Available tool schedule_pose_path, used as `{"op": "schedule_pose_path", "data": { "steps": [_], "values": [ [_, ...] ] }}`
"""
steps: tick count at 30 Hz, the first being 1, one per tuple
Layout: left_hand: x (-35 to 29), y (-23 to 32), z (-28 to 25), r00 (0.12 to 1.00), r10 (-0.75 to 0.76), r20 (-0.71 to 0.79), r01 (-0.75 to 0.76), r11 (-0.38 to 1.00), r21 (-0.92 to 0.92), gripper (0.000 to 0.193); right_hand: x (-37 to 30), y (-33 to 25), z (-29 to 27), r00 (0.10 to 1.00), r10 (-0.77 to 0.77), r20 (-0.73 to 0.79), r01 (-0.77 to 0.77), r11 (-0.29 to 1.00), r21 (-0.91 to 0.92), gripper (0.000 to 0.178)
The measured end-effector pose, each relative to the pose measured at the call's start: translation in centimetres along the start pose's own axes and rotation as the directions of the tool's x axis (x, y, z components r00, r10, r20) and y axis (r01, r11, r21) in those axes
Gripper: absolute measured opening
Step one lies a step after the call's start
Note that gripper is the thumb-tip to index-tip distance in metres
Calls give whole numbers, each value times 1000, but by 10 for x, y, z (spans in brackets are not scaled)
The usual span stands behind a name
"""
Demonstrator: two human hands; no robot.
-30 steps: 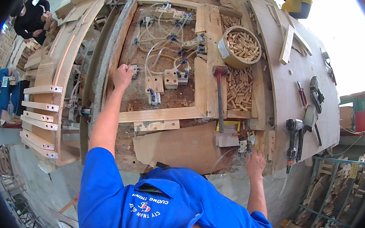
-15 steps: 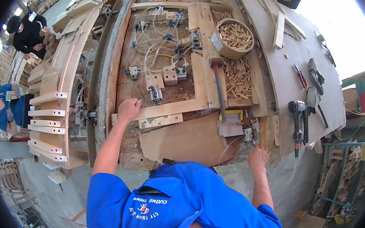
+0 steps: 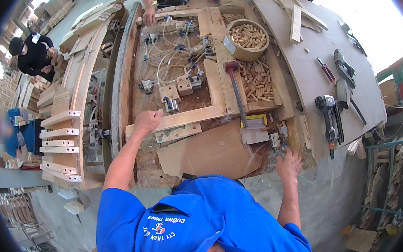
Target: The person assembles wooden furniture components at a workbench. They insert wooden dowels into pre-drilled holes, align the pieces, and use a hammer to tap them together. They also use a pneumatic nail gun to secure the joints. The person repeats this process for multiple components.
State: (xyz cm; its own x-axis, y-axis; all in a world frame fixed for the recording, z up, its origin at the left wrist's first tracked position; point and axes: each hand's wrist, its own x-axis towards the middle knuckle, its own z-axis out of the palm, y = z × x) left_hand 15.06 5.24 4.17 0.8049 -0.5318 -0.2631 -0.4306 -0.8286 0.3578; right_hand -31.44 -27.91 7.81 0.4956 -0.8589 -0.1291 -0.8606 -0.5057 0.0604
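Head view: right hand (image 3: 288, 163) loosely open, fingers spread, seemingly empty, beside a small silver metal valve block (image 3: 274, 140). Beyond, left hand (image 3: 148, 121) curled over a pale, straight-grained wooden rail (image 3: 188, 117) near the left end, on the rough brown counter (image 3: 199, 97); cannot tell how firmly. Possible finger pinch upon sudden push from the stubby silver cylinder (image 3: 172, 106) just beyond. Then smooth wooden dowels (image 3: 257, 78), looping translucent hoses (image 3: 159, 71) and, farthest, a co-worker's hand (image 3: 148, 16).

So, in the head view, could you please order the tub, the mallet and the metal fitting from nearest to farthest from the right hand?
1. Metal fitting: just beyond the right hand, slightly left.
2. Mallet: farther forward and left, beside loose dowels.
3. Tub: farthest forward, beyond the mallet.
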Motion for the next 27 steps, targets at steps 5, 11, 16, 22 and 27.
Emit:
{"op": "schedule_pose_path", "data": {
  "steps": [5, 11, 16, 22, 27],
  "values": [
    [-3, -16, -31, 998, 63, -6, -63, 998, 19, 60, -8, -3, -25, 984, 16, -178, 19, 981, 195, 55],
    [-22, 1, -41, 994, 72, 85, 4, 743, -670, 50, 7, -47, -16, 975, -177, -136, 222, 716, 661, 54],
    [-38, 79, -36, 881, 427, 204, 115, 226, -967, 38, 1, -159, -25, 811, -570, -131, 397, 373, 839, 69],
    [-38, 193, -31, 570, 806, -160, 353, -417, -838, 61, -14, -226, -65, 657, -701, -277, 490, 118, 864, 100],
    [-42, 215, -39, 496, 833, -243, 327, -439, -837, 66, -16, -227, -84, 743, -635, -213, 463, 256, 849, 78]
  ]
}}
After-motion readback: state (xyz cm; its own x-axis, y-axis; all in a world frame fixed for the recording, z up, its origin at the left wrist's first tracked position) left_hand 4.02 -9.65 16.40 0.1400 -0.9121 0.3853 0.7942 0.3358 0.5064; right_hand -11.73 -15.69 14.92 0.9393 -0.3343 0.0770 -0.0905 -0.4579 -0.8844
